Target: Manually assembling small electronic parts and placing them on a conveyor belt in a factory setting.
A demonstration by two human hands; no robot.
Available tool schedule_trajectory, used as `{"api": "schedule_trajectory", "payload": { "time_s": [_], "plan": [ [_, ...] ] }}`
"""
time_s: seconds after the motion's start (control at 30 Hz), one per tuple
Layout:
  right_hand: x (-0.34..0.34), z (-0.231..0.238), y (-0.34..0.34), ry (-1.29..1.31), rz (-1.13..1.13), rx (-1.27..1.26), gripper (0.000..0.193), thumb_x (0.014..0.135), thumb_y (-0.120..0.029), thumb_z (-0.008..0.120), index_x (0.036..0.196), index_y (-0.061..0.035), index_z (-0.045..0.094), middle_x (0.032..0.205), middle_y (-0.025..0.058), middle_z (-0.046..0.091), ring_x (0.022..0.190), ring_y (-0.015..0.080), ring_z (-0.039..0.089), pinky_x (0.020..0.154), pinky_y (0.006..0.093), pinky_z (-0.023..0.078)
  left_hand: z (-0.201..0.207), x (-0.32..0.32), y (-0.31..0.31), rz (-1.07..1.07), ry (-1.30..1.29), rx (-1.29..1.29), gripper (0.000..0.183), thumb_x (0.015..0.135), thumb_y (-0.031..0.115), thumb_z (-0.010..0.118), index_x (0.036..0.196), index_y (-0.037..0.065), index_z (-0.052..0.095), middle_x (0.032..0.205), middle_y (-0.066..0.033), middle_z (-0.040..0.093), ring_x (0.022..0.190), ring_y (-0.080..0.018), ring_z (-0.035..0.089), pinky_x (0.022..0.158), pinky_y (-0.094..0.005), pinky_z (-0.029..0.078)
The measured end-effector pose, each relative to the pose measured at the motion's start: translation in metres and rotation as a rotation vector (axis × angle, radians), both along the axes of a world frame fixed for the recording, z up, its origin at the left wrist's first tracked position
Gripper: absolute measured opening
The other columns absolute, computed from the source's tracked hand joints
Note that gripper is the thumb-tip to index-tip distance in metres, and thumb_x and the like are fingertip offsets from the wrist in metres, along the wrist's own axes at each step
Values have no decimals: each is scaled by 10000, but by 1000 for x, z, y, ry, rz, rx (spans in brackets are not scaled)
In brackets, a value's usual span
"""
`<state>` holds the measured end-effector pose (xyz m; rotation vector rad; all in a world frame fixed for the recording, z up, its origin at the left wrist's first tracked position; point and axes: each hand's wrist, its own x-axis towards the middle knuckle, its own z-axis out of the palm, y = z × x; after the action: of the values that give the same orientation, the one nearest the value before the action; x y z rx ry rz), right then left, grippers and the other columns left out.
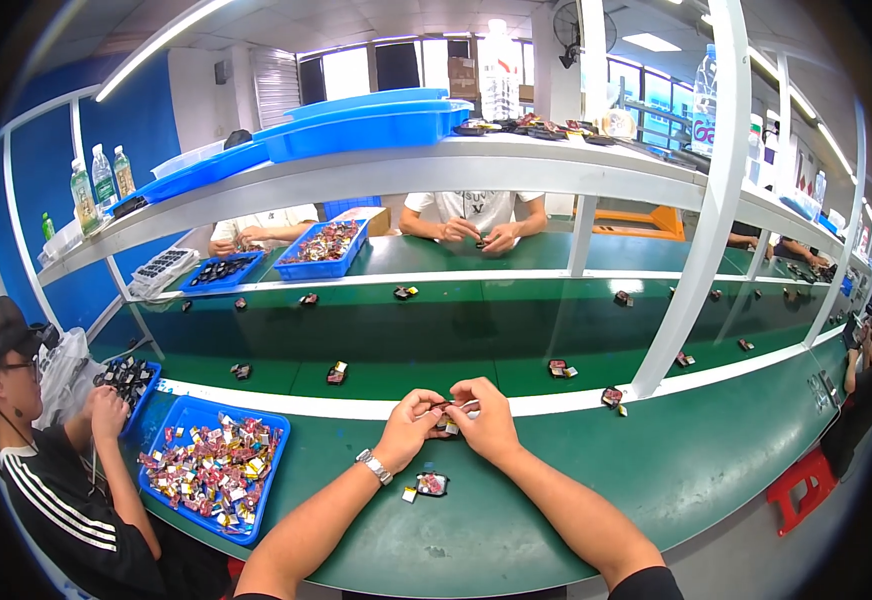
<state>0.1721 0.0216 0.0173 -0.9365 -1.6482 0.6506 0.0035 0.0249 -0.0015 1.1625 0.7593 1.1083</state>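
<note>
A small dark part (453,408) is pinched between the fingertips of the left hand (411,424) and the right hand (486,418), both closed narrowly on it just above the green bench (576,480), near its white edge strip. The piece appears to be mid-assembly; how much of it is done cannot be told. One seemingly finished piece (432,484) lies on the bench just before the hands, with a small tag (409,494) beside it. A blue tray (181,410) at the left is seen well filled with loose parts, so much work is judged to remain. Pieces (337,373) are spaced along the belt (436,340) beyond.
</note>
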Motion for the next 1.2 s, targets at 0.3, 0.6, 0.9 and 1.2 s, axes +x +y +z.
{"api": "schedule_trajectory", "payload": {
  "time_s": [0.3,0.6,0.9,1.2],
  "plan": [
    [2,-12,5,-45,-9,-120,220,827,-39,715,1041,-2,677,959,90,677,775,146,676,706,262,556,-3,4,-1,79,165,105,122,984,40,518,1106,33,521,1047,-74,641,924,-120,624,732,-277,571],
    [14,-23,44,158,55,-187,191,838,-21,684,1028,-5,693,919,101,735,791,122,696,734,264,557,-4,7,3,136,100,124,303,970,36,520,1265,27,449,1166,-140,635,973,-167,650,758,-292,575],
    [60,-27,99,-37,-496,-350,240,788,-140,760,987,-11,720,936,148,714,882,267,686,812,360,531,0,-27,25,695,866,618,195,856,71,653,1035,18,594,896,-106,663,781,-203,636,671,-332,516],
    [23,-14,32,-284,-357,348,277,767,0,649,1039,-34,612,1097,135,573,1023,332,548,871,405,479,-4,-89,60,910,1352,249,491,770,433,752,1013,26,620,1060,-167,579,1023,-360,564,872,-455,476]
  ]
}}
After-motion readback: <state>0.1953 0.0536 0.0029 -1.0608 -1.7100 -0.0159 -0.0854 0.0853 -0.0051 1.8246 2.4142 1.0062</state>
